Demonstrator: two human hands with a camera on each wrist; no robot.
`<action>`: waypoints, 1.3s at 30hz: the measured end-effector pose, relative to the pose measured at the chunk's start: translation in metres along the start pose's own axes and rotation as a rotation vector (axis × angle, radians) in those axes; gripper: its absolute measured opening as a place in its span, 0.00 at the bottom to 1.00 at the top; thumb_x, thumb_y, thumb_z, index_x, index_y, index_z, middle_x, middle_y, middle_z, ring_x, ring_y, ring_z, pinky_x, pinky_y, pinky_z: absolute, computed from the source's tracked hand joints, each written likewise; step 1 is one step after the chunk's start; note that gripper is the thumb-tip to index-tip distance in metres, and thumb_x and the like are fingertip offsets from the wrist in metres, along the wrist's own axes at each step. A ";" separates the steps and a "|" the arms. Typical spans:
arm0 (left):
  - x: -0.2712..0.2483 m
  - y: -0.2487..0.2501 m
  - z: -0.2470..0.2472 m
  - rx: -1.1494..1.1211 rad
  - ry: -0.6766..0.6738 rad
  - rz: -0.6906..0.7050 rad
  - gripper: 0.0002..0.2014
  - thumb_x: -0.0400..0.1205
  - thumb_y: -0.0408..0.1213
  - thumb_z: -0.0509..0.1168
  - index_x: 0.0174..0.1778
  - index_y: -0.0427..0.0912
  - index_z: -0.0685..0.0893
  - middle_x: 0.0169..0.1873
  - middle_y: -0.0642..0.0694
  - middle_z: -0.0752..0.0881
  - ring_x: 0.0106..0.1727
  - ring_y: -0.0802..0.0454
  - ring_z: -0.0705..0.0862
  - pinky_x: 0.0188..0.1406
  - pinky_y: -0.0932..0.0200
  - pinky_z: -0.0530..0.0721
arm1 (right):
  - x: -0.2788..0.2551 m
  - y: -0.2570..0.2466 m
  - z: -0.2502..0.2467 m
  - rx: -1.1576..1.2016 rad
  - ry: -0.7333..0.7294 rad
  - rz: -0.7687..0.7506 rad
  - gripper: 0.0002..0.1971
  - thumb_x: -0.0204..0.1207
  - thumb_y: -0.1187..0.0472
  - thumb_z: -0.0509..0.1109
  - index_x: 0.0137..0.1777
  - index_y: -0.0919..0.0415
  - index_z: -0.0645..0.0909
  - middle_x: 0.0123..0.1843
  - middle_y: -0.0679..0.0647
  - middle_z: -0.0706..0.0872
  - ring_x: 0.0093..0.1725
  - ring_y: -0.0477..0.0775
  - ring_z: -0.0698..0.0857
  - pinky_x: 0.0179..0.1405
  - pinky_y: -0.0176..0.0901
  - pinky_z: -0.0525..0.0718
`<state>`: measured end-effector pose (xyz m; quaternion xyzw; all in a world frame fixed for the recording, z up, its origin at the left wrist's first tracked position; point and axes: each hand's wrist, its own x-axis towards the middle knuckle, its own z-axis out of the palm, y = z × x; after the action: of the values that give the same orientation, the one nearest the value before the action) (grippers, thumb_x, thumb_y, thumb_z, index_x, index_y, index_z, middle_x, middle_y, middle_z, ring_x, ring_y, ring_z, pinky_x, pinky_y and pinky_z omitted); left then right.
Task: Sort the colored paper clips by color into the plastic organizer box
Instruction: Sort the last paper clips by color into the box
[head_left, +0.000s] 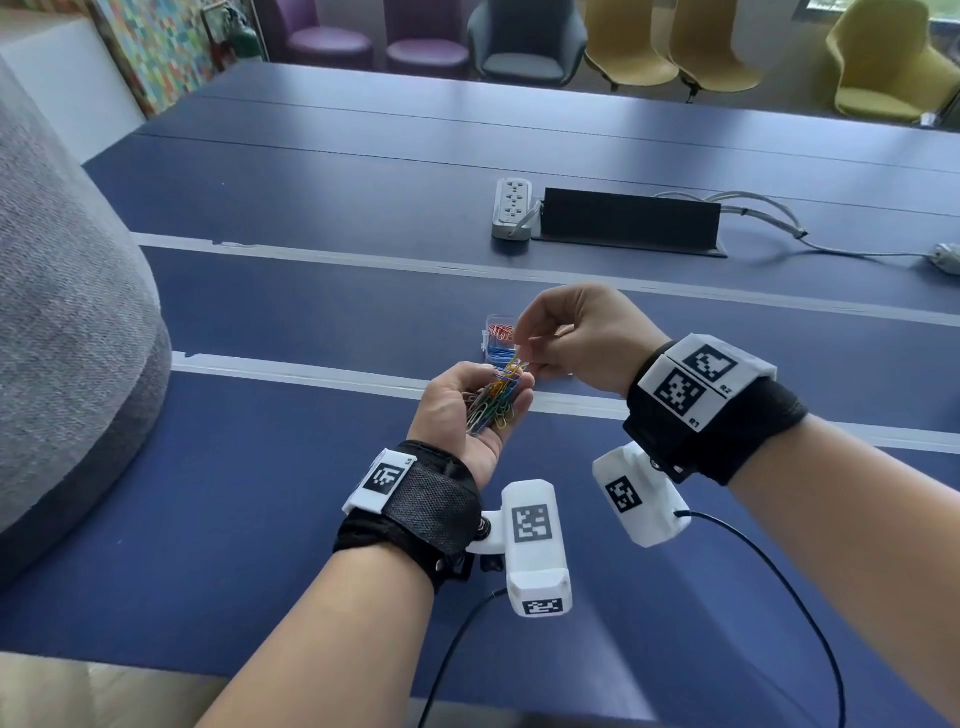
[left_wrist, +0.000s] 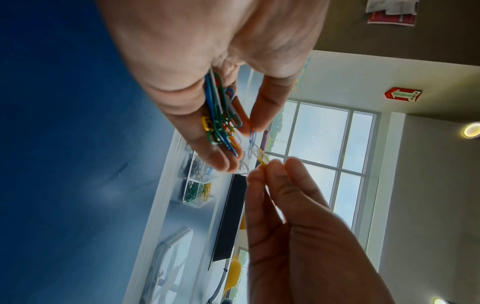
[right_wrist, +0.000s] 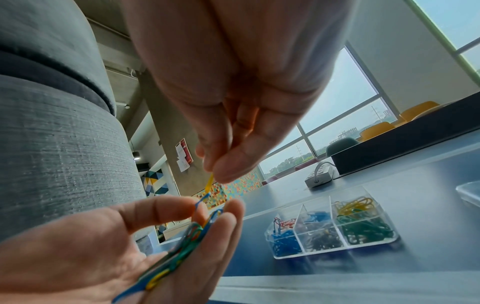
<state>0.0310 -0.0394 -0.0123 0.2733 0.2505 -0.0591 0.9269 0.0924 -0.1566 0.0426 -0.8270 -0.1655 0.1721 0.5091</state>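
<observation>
Separating a yellow clip (left_wrist: 260, 157) from a mixed handful for sorting.
Head view: the loose clips (head_left: 491, 405) are cupped in the upturned left hand (head_left: 467, 415) just before the organizer box (head_left: 497, 340) on the desk (head_left: 260, 467), presumably to keep stock within reach. Left wrist view: the yellow clip is pinched by the right hand (left_wrist: 285, 205), a blue clip (left_wrist: 252, 136) hanging hooked to it. Right wrist view: box compartments are seen already holding clips by colour.
</observation>
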 end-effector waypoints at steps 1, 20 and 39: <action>0.000 0.000 0.000 0.010 -0.005 0.002 0.07 0.78 0.26 0.57 0.40 0.28 0.80 0.31 0.36 0.86 0.34 0.45 0.87 0.45 0.56 0.87 | 0.000 0.001 0.000 0.014 0.003 -0.007 0.15 0.70 0.77 0.71 0.31 0.57 0.83 0.28 0.50 0.84 0.28 0.52 0.83 0.33 0.40 0.90; -0.001 -0.010 0.002 0.031 0.027 0.047 0.07 0.81 0.28 0.62 0.37 0.33 0.81 0.28 0.41 0.86 0.31 0.51 0.87 0.44 0.59 0.87 | -0.005 0.004 -0.001 -0.171 0.113 -0.086 0.17 0.73 0.74 0.63 0.34 0.52 0.85 0.32 0.50 0.83 0.34 0.57 0.89 0.45 0.55 0.90; -0.004 -0.005 0.003 -0.104 -0.019 0.048 0.08 0.80 0.23 0.53 0.47 0.33 0.77 0.36 0.36 0.84 0.40 0.41 0.85 0.43 0.50 0.88 | -0.005 0.002 -0.006 0.011 0.045 0.113 0.15 0.75 0.74 0.58 0.35 0.59 0.81 0.27 0.54 0.77 0.27 0.50 0.80 0.31 0.41 0.86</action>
<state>0.0277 -0.0453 -0.0107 0.2302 0.2380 -0.0265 0.9432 0.0904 -0.1642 0.0441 -0.8359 -0.1060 0.1827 0.5065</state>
